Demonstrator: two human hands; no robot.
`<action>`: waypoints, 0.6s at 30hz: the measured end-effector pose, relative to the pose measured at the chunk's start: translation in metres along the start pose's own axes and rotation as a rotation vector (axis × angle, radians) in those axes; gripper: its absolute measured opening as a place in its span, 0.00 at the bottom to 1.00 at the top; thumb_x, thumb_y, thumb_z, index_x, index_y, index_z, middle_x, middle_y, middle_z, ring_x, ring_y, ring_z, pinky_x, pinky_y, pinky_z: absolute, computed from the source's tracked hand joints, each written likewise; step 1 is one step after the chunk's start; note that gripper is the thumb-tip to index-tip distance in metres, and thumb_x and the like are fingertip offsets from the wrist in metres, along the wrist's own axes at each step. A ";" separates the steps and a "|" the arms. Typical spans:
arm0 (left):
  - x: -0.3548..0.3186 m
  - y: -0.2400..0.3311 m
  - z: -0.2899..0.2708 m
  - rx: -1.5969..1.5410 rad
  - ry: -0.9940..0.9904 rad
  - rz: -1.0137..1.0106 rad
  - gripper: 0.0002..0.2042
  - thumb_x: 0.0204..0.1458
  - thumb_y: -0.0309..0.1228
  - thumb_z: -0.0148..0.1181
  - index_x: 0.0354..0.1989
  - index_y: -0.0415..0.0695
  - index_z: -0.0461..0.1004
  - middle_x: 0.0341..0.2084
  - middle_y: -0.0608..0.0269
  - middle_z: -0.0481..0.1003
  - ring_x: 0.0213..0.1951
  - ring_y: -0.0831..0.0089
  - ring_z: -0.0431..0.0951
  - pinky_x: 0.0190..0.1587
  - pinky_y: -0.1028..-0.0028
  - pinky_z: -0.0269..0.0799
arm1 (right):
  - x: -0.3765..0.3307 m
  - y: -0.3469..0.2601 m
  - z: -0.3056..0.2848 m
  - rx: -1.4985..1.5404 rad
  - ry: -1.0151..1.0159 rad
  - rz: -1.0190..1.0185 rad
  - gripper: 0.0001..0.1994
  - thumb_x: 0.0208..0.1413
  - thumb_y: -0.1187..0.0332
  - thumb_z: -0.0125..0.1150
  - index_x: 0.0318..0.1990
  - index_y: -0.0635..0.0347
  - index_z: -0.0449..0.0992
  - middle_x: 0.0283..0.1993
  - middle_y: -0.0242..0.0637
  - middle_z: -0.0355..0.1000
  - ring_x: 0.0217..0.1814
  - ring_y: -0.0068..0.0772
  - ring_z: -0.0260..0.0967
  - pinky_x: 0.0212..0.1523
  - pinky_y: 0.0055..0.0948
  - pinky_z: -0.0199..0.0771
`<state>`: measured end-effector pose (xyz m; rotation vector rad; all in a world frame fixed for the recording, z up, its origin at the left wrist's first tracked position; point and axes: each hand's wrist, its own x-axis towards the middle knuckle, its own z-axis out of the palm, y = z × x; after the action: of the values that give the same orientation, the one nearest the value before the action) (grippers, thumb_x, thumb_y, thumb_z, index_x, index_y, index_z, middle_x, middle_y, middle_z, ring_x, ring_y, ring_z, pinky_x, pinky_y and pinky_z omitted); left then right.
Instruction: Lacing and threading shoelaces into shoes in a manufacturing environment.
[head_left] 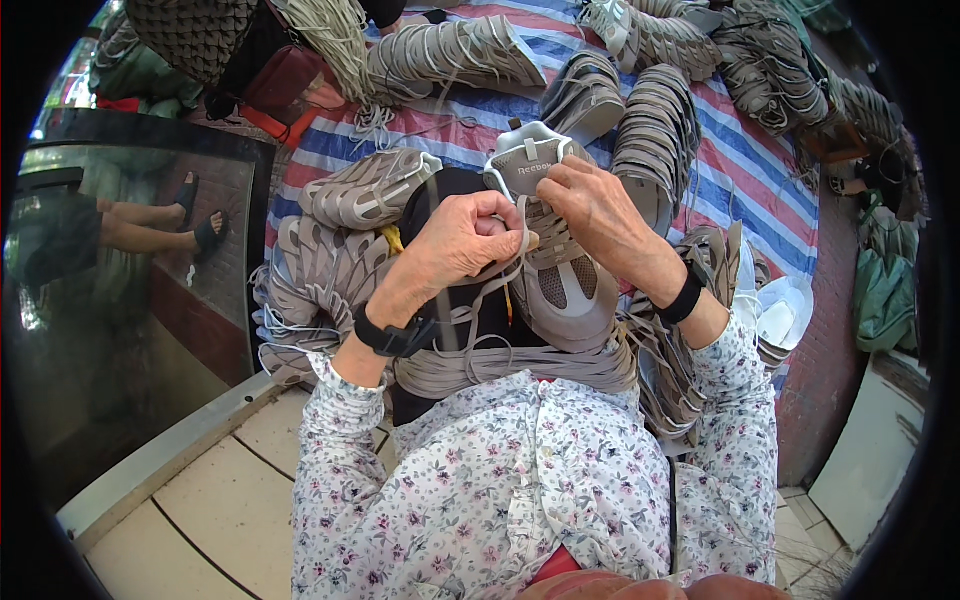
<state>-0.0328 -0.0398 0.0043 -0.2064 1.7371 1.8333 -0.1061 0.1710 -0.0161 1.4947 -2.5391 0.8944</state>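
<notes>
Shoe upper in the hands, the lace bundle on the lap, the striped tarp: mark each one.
shoe upper (560, 285), head view, on its mesh toe panel
lace bundle (500, 365), head view, on the strands' middle
striped tarp (745, 165), head view, on a bare stripe

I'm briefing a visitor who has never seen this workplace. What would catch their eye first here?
Both hands meet at the centre: the left hand pinches a grey lace while the right hand rests on a grey shoe upper on the lap. Fanned stacks of matching uppers ring them on a blue, red and white striped tarp.
</notes>
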 end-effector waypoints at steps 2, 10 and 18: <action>-0.001 0.000 0.006 0.119 0.095 0.020 0.13 0.52 0.31 0.68 0.39 0.37 0.72 0.19 0.69 0.74 0.18 0.87 0.68 0.19 0.83 0.61 | -0.002 -0.004 0.000 -0.071 -0.017 0.010 0.12 0.38 0.83 0.59 0.33 0.64 0.68 0.34 0.41 0.68 0.40 0.45 0.68 0.37 0.38 0.73; 0.009 -0.017 0.026 0.577 0.442 0.248 0.11 0.48 0.27 0.66 0.35 0.36 0.71 0.19 0.57 0.76 0.22 0.67 0.78 0.28 0.71 0.72 | -0.004 -0.006 -0.012 0.095 -0.032 0.086 0.13 0.40 0.85 0.57 0.35 0.65 0.68 0.37 0.46 0.68 0.43 0.50 0.68 0.41 0.41 0.72; 0.012 -0.023 0.031 0.754 0.563 0.477 0.06 0.49 0.24 0.61 0.30 0.35 0.72 0.22 0.56 0.72 0.23 0.64 0.75 0.27 0.67 0.69 | -0.026 0.007 -0.027 0.073 0.078 0.293 0.13 0.50 0.84 0.53 0.44 0.66 0.74 0.37 0.48 0.69 0.43 0.52 0.70 0.42 0.41 0.70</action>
<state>-0.0220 -0.0070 -0.0175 0.0128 2.9517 1.3218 -0.1044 0.2073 -0.0057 1.0949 -2.7381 1.0669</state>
